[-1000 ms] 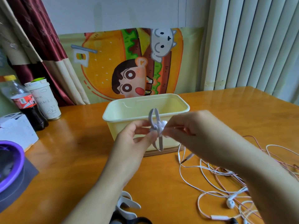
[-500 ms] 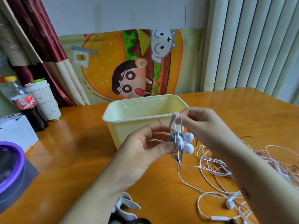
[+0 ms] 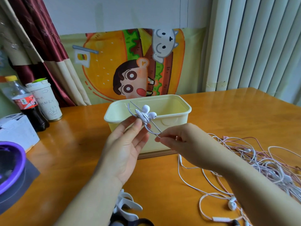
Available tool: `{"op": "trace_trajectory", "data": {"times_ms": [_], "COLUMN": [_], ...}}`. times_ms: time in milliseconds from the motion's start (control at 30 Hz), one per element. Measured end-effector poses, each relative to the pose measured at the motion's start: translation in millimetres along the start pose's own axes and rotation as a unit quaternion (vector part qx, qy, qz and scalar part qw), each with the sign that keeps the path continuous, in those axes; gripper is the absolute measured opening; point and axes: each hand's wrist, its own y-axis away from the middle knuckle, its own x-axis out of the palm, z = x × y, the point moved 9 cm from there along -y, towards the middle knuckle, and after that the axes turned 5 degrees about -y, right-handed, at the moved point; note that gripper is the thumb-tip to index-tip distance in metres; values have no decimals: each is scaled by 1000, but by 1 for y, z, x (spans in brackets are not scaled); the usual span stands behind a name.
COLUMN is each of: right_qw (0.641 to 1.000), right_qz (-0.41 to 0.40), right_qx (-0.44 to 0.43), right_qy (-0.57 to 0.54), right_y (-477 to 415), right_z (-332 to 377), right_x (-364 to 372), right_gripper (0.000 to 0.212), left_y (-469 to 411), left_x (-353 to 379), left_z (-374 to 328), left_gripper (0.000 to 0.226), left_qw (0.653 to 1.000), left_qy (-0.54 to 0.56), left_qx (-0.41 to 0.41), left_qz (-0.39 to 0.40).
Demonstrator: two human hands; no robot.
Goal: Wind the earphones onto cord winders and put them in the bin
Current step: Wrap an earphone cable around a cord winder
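**A:** What have your hands got?

**B:** My left hand (image 3: 128, 144) is up, palm toward me. Its thumb and fingertips (image 3: 138, 123) pinch a cord winder (image 3: 143, 118), with the other fingers loosely spread. Two white earbuds (image 3: 149, 111) sit on the winder, side by side, pointing right. My right hand (image 3: 175, 141) is curled, thumb and forefinger nipping a thin grey strand (image 3: 156, 130) that slants down from the winder. I cannot tell whether that strand is cord or part of the winder.

**A:** Where is that bundle relative to the bin?

**B:** It is raised in front of the pale yellow bin (image 3: 175, 123), at the near rim and not inside it. The bin stands on the wooden table (image 3: 65, 152) just beyond my hands.

**A:** And the rest of the earphones?

**B:** The loose earphones (image 3: 260, 162) are a white and pink tangle on the table, under and beyond my right forearm. The spare winders (image 3: 128, 204) lie at the near edge, by my left forearm.

**A:** Anything further out?

**B:** On the far left are a cola bottle (image 3: 27, 103) and a paper cup (image 3: 47, 103), touching or nearly so. A white box (image 3: 14, 129) and a purple-rimmed tub (image 3: 11, 167) sit nearer me. A cartoon cloth (image 3: 138, 62) hangs behind the bin.
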Motion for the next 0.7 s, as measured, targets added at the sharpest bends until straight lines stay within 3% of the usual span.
{"op": "trace_trajectory", "data": {"times_ms": [300,700], "right_qw": [981,975], "right_qz": [-56,-69], "right_qx": [-26,-44], "right_qy": [182,206], "right_y": [8,11], "right_z": [18,26], "right_x": [-26,-34], "right_gripper": [21,20], "left_y": [0,-3], "left_x": [-4,-6], "left_z": [1,11], "left_gripper": [34,32], "left_qw": [1000,1000], "left_qy": [-14,-4], "left_qx": [-2,-29], "left_qz": [-11,-8]}}
